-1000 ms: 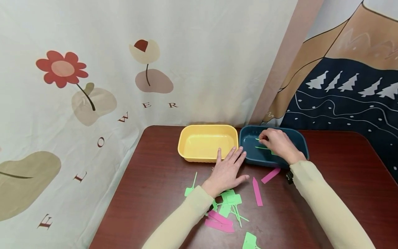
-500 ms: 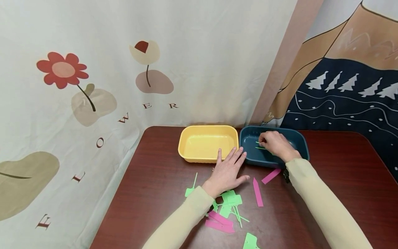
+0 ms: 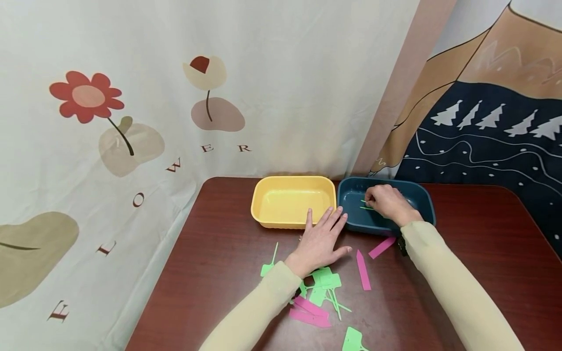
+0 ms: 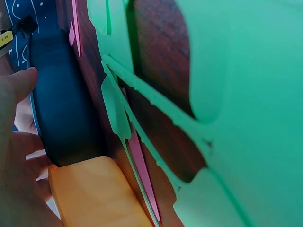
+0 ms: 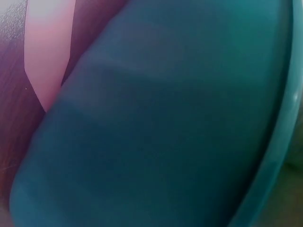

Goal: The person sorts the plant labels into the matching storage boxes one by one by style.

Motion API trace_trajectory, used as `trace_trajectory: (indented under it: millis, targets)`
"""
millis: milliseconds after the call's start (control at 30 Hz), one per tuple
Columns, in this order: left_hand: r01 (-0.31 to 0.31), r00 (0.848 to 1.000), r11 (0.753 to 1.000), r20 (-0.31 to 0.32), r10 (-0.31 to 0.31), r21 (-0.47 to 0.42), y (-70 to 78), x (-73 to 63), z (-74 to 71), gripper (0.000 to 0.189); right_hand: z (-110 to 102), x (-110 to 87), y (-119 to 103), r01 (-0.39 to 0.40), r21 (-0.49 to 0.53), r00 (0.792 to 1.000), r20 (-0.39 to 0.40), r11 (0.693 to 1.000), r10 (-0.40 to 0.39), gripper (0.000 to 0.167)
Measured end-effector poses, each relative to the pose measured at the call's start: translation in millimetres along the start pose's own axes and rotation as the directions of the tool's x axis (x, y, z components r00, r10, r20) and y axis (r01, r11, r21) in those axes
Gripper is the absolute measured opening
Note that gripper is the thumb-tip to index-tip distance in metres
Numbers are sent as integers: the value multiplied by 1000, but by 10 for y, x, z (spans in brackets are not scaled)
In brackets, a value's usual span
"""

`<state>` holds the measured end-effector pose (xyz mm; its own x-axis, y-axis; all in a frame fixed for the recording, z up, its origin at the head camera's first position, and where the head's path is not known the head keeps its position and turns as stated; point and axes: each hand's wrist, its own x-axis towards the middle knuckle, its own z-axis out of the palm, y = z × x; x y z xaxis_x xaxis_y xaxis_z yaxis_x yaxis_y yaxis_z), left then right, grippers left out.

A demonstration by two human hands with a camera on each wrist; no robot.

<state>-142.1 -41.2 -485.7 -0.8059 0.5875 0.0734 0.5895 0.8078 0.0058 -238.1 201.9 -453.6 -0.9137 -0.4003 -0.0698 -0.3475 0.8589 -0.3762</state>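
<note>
My right hand (image 3: 388, 202) reaches into the dark blue bin (image 3: 428, 200), fingers curled and pinching a green plant label (image 3: 363, 201), whose thin tip pokes out past the fingertips. A second green stem (image 3: 365, 208) shows just below it in the bin, partly covered by the hand. My left hand (image 3: 318, 243) is spread flat, fingers straight, with fingertips at the near right corner of the yellow bin (image 3: 259, 214) and the side of the blue one. Under the left wrist lies a heap of green plant labels (image 3: 325, 280). The right wrist view shows mostly the blue bin's outer wall (image 5: 151, 118).
Pink pointed plant labels (image 3: 309, 318) lie by the heap, and two more pink labels (image 3: 363, 270) lie in front of the blue bin. Single green labels rest at the left (image 3: 266, 269) and near edge (image 3: 352, 339). A printed curtain (image 3: 281, 97) hangs behind the brown table (image 3: 210, 282).
My right hand has lowered slightly toward the near side of the blue bin, the pinched green label's tip moving with it. My left hand keeps its place.
</note>
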Motion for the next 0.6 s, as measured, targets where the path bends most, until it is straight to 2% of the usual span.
trace_trajectory:
  millis: [333,467,600]
  targets:
    - [8,1000,1000,-1,-8,1,-5,-5,-12,85,-35,-57,12,-7,12,1000,-7,1000,7,18]
    - [6,1000,1000,2,-6,-8,4,-16,-13,85,-65,-144,-26,-33,33,999,-33,999,34,22]
    - [5,1000,1000,1,-5,-7,10,-23,-17,85,-100,-256,-117,-32,48,995,-91,998,36,23]
